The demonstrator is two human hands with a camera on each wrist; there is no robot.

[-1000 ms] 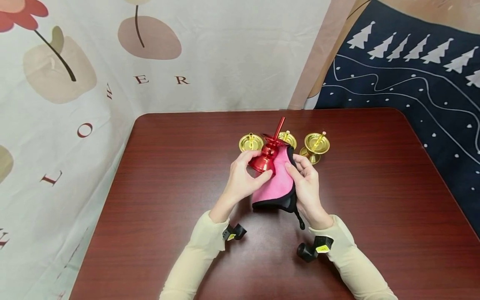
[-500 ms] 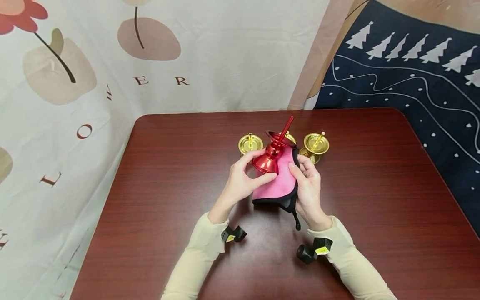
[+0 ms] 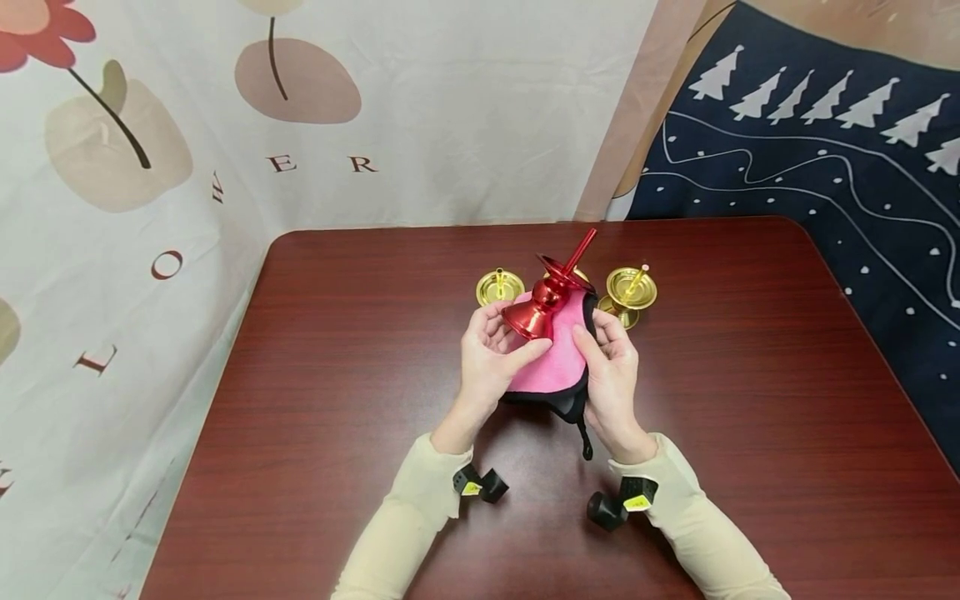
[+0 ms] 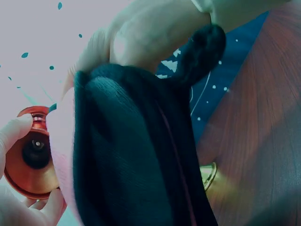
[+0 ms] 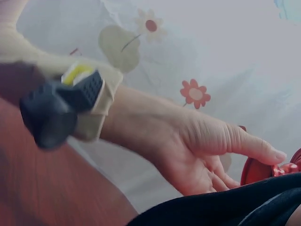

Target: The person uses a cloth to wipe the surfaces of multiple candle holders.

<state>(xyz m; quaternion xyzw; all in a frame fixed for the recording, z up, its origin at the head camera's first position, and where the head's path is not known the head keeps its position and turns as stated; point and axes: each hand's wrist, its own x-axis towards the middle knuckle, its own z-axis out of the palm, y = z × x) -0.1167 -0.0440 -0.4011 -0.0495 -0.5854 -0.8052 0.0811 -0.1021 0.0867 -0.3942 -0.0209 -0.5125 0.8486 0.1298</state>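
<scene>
A shiny red candlestick (image 3: pixel 534 318) with a thin rod on top leans right in the head view. My left hand (image 3: pixel 489 358) holds its flared base, thumb in front and fingers behind. In the left wrist view, the hollow underside of the candlestick (image 4: pixel 35 176) faces the camera. A pink cloth with black edging and a loop (image 3: pixel 551 373) lies against the candlestick's right side. My right hand (image 3: pixel 615 371) grips this cloth at its right edge, thumb on the pink face. The right wrist view shows the left thumb on the red candlestick (image 5: pixel 258 172), partly behind black fabric.
Behind the hands, brass candlesticks stand on the brown table (image 3: pixel 315 375): one at left (image 3: pixel 500 287), one at right (image 3: pixel 631 288), and another mostly hidden by the red one. A white printed curtain (image 3: pixel 465 108) and a dark blue one (image 3: pixel 795 167) hang beyond.
The red candlestick leans further right. Left-hand fingers have slid around behind its base, and the left forearm has moved slightly right. The cloth's lower edge has shifted up a little.
</scene>
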